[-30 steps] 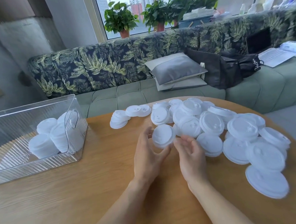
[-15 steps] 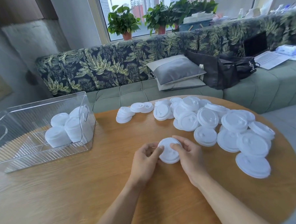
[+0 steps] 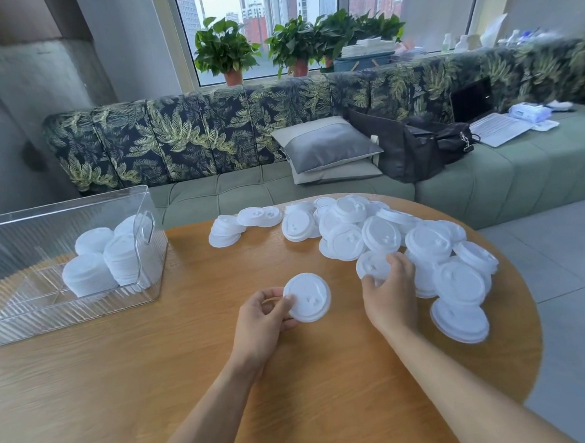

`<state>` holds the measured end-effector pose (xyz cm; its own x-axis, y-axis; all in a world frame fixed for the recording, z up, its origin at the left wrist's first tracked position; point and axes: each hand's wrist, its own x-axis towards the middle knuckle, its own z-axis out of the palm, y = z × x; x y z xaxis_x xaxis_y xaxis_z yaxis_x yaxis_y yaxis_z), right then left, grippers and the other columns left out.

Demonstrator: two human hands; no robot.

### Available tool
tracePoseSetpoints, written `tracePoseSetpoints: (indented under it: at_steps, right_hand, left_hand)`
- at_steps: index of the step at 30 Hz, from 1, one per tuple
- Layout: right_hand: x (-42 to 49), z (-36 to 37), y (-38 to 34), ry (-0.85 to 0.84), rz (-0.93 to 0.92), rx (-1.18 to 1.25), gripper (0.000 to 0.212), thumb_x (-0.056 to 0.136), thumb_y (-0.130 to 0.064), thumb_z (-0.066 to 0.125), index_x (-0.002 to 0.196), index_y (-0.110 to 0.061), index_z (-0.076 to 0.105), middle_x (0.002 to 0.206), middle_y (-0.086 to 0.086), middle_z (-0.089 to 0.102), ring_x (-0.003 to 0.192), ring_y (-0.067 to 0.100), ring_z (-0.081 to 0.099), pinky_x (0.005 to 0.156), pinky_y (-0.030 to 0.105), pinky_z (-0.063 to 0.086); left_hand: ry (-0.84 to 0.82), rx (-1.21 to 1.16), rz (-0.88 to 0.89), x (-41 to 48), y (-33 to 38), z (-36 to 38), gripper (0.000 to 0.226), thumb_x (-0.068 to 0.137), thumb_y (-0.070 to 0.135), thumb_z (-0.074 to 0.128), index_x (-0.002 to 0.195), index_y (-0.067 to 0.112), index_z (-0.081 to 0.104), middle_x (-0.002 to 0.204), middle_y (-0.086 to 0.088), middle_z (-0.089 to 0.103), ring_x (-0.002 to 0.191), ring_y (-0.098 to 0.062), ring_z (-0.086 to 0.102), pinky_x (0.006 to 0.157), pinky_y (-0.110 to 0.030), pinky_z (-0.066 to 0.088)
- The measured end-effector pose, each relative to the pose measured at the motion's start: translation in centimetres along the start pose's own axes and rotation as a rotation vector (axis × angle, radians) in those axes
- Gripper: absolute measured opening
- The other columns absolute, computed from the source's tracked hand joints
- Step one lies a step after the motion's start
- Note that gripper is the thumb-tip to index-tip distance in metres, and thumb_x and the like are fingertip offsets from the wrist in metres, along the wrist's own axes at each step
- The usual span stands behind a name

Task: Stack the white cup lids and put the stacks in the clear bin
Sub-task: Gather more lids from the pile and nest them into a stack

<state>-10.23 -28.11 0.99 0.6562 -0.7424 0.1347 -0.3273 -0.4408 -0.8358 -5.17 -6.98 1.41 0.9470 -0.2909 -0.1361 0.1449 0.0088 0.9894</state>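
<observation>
- At far left on the table point(image 3: 157, 381), the clear bin point(image 3: 22, 323) stands upright with its open side up. A handle loop shows on its right end wall.
- Inside the bin, toward its right end, the binned stacks point(image 3: 89, 277) of white lids stand side by side and touch one another.
- Right of the bin, at the far edge of the table, a short stack point(image 3: 224, 232) of lids sits apart from the bin.
- Near the table centre, the left hand point(image 3: 260, 319) pinches the held lid point(image 3: 308, 297) at its left rim, with the thumb tip on the rim and the other fingers curled. The lid lies flat, top face up. Whether it touches the table, and whether it is one lid or several nested, cannot be told.
- Just right of the held lid, and apart from it, the right hand point(image 3: 390, 294) grips the edge lid point(image 3: 371, 267). The fingers curl over its right rim and the thumb meets its near rim. This lid lies at the near-left edge of the heap.
- Across the right half of the table, the loose lids point(image 3: 421, 241) overlap in a heap that runs from the far middle to the near right.
- Beyond the table, a leaf-patterned sofa point(image 3: 185, 139) carries a grey cushion point(image 3: 324, 145), a black bag point(image 3: 412, 147) and an open laptop point(image 3: 489, 123).
</observation>
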Motion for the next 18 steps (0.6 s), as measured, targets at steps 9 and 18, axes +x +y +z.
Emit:
tracePoseSetpoints:
  at_steps: [9,18]
  right_hand:
    - [1.1,0.2,-0.3,-0.038,0.015,-0.077,0.076,0.085,-0.031,0.082,0.149,-0.013,0.044,0.146,0.008,0.046,0.122,0.029,0.058,0.082,0.033,0.045]
    - [-2.9,1.4,-1.5,-0.051,-0.151,-0.015,0.075,0.062,-0.045,0.096,0.129,-0.028,0.064,0.123,-0.004,0.047,0.114,0.02,0.055,0.09,0.029,0.046]
  left_hand:
    - [-0.008,-0.034,0.011,0.2,-0.2,-0.4,0.027,0.097,0.023,0.073,0.118,0.008,0.065,0.096,-0.01,0.081,0.088,-0.02,0.078,0.076,-0.024,0.061]
    - [-0.036,-0.291,-0.069,0.7,0.5,-1.4,0.028,0.099,0.017,0.069,0.123,0.001,0.067,0.112,-0.018,0.078,0.098,-0.025,0.077,0.085,-0.03,0.063]
